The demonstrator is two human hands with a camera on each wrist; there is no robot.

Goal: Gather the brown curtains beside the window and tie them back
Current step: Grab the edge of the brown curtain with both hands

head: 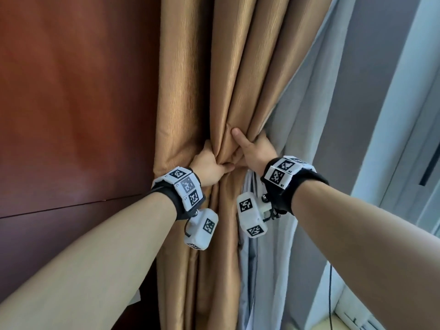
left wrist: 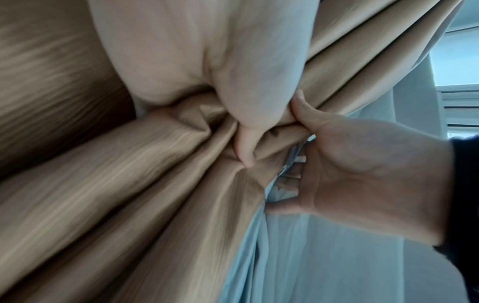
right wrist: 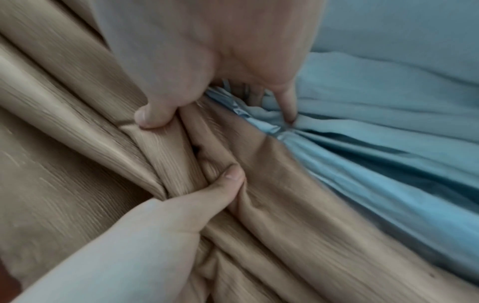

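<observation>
Gathering step. The brown curtains (head: 204,79) hung between the reddish wood panel (head: 71,91) and the pale blue lining curtain (head: 309,139), and were pinched to a waist where both grips met. The left hand (head: 209,166) clenched the bunched folds from the panel side, its thumb pressed into the pleats; the right hand (head: 256,151) grasped the opposite side, its thumb laid up along a fold and its fingers tucked behind the cloth at the blue edge. No tie-back was visible in any view. The next move probably called for one grip to hold the whole bundle so the other could fetch and wrap a tie.
</observation>
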